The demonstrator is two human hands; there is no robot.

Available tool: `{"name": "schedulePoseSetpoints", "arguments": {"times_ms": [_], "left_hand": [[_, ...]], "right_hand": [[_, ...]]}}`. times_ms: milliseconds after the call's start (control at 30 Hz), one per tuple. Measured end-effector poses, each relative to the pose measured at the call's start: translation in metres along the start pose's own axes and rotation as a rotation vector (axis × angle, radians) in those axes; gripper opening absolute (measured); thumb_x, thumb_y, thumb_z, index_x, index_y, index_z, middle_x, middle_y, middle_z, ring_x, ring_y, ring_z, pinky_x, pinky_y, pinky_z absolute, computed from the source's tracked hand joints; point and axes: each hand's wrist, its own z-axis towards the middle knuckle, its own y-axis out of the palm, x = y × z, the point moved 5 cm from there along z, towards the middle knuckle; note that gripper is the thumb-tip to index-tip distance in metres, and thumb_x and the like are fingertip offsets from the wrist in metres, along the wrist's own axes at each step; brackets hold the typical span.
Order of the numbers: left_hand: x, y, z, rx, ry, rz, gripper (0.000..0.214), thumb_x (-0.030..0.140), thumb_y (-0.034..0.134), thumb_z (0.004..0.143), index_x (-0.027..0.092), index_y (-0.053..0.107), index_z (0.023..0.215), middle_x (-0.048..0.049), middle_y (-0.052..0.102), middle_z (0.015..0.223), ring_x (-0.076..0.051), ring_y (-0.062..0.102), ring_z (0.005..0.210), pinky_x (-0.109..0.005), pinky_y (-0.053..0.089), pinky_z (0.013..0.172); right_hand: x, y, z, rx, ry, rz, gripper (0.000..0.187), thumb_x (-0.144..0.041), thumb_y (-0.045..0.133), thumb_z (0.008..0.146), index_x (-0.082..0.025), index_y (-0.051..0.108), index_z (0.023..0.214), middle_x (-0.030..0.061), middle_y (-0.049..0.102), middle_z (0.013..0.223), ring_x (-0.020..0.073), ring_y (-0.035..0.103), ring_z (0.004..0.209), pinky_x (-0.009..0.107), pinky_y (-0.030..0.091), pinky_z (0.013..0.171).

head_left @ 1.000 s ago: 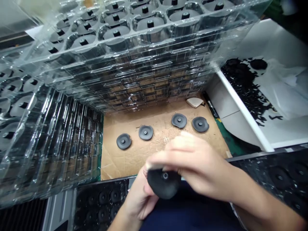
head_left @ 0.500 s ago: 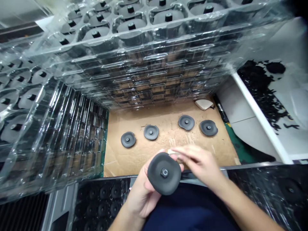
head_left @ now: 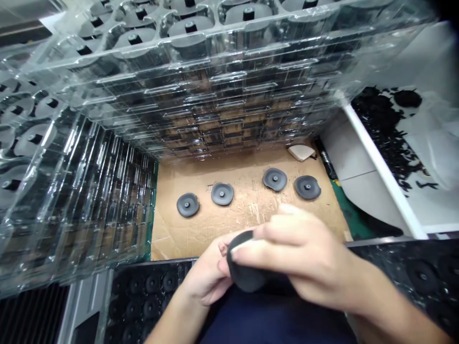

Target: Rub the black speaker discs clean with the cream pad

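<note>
The left hand (head_left: 205,276) curls its fingers round a black rubber disc (head_left: 245,281). The right hand (head_left: 304,258) lays its fingers across the disc's face, grip unclear. Four similar discs (head_left: 222,193) lie farther off on cardboard (head_left: 172,236).

Four black discs (head_left: 222,194) lie on the cardboard sheet (head_left: 186,234).

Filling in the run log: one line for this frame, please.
left hand: grips black disc | right hand: fingers laid across black disc | cardboard: four loose discs lying flat | behind: clear trays stacked
</note>
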Motion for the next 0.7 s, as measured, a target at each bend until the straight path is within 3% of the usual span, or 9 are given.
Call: {"name": "schedulePoseSetpoints", "arguments": {"times_ms": [100,200,267,333,400,467,533,600,700], "left_hand": [[0.001,-0.01,-0.004,0.03,0.064,-0.088,0.06,0.043,0.084,0.047,0.019,0.069,0.1,-0.0064,0.073,0.088,-0.022,0.068,0.082,-0.032,0.05,0.081],[0.004,-0.018,-0.007,0.079,0.119,-0.148,0.061,0.037,0.086,0.045,0.021,0.068,0.101,-0.008,0.07,0.102,-0.023,0.067,0.088,-0.035,0.049,0.086],[0.007,-0.018,-0.005,0.092,0.152,-0.168,0.062,0.036,0.086,0.044,0.021,0.068,0.101,-0.0079,0.071,0.103,-0.024,0.067,0.089,-0.034,0.05,0.085],[0.009,-0.013,-0.002,0.084,0.171,-0.189,0.062,0.035,0.087,0.041,0.022,0.07,0.099,-0.0062,0.071,0.102,-0.023,0.068,0.089,-0.031,0.051,0.083],[0.009,-0.008,0.001,0.102,0.186,-0.202,0.059,0.032,0.088,0.042,0.023,0.07,0.097,-0.0038,0.072,0.101,-0.021,0.068,0.089,-0.028,0.051,0.082],[0.007,-0.005,0.003,0.161,0.214,-0.201,0.058,0.028,0.088,0.044,0.024,0.069,0.098,-0.0021,0.071,0.102,-0.019,0.067,0.09,-0.025,0.05,0.082],[0.004,-0.004,0.002,0.228,0.234,-0.192,0.054,0.028,0.085,0.052,0.025,0.068,0.102,-0.0021,0.071,0.103,-0.017,0.065,0.093,-0.022,0.049,0.084],[0.0,-0.008,0.0,0.289,0.258,-0.188,0.046,0.029,0.081,0.06,0.025,0.067,0.104,-0.0018,0.07,0.104,-0.016,0.063,0.097,-0.022,0.047,0.087],[-0.005,-0.012,-0.001,0.316,0.287,-0.199,0.046,0.025,0.081,0.059,0.026,0.067,0.103,-0.0012,0.069,0.107,-0.017,0.063,0.098,-0.026,0.047,0.09]], "right_hand": [[0.012,0.01,-0.015,-0.175,0.179,0.147,0.034,-0.004,0.041,0.086,-0.023,0.067,0.098,0.0003,0.064,0.072,0.0129,0.055,0.063,0.028,0.04,0.058],[0.016,0.024,-0.04,-0.219,0.255,0.612,0.02,-0.017,0.051,0.09,-0.023,0.068,0.099,-0.0002,0.071,0.08,0.0115,0.063,0.07,0.023,0.049,0.066],[0.025,0.028,-0.054,-0.06,0.394,0.725,0.017,-0.025,0.056,0.088,-0.025,0.069,0.099,0.0,0.072,0.083,0.0123,0.066,0.072,0.022,0.052,0.067],[0.035,0.028,-0.063,0.149,0.578,0.623,0.016,-0.025,0.059,0.086,-0.029,0.07,0.098,0.0001,0.073,0.087,0.0143,0.067,0.076,0.022,0.054,0.066],[0.036,0.021,-0.06,0.342,0.674,0.469,0.02,-0.023,0.059,0.086,-0.031,0.069,0.101,0.0,0.072,0.096,0.0162,0.068,0.083,0.023,0.055,0.069],[0.024,0.013,-0.044,0.483,0.634,0.325,0.025,-0.02,0.055,0.087,-0.03,0.065,0.108,0.0007,0.07,0.104,0.0173,0.067,0.088,0.025,0.055,0.072],[0.005,0.009,-0.02,0.516,0.46,0.169,0.028,-0.016,0.048,0.089,-0.022,0.062,0.112,0.0047,0.07,0.1,0.018,0.066,0.086,0.028,0.054,0.072],[-0.011,0.014,0.003,0.374,0.263,0.061,0.028,-0.012,0.043,0.088,-0.012,0.062,0.108,0.0078,0.07,0.086,0.0181,0.064,0.075,0.032,0.053,0.068],[-0.012,0.03,0.017,0.06,0.219,0.107,0.024,-0.01,0.043,0.088,-0.014,0.065,0.097,0.0047,0.069,0.079,0.015,0.06,0.068,0.029,0.049,0.063]]}}
